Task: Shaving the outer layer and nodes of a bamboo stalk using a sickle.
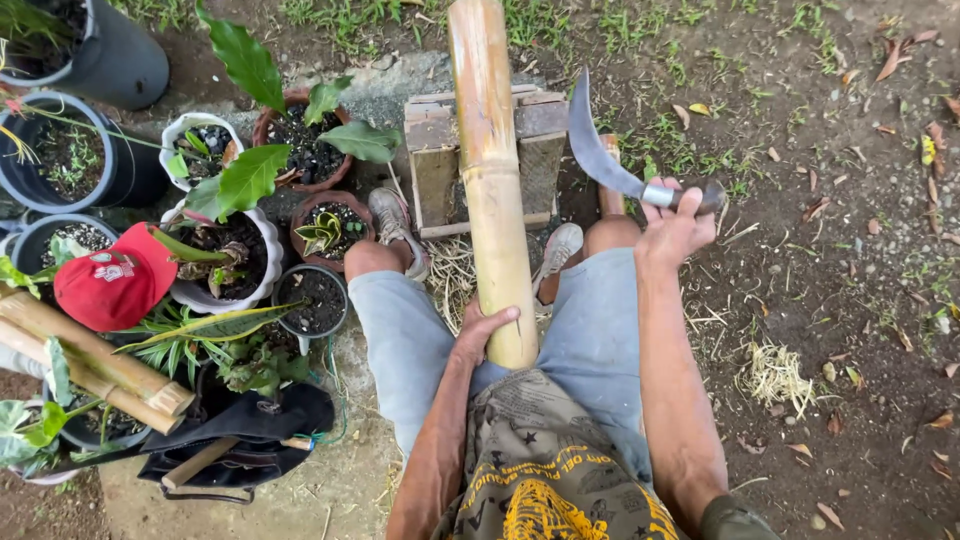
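Fingers of my left hand [483,333] curl around the lower end of the bamboo pole [490,170], forearm rising from the bottom of the frame between my knees. Its long axis runs nearly straight up the middle of the picture, top end leaning slightly left, crossing the wooden block [434,160]. Right of centre, my right hand [672,225] grips the handle of a curved knife [610,165], blade pointing up-left toward the pole.
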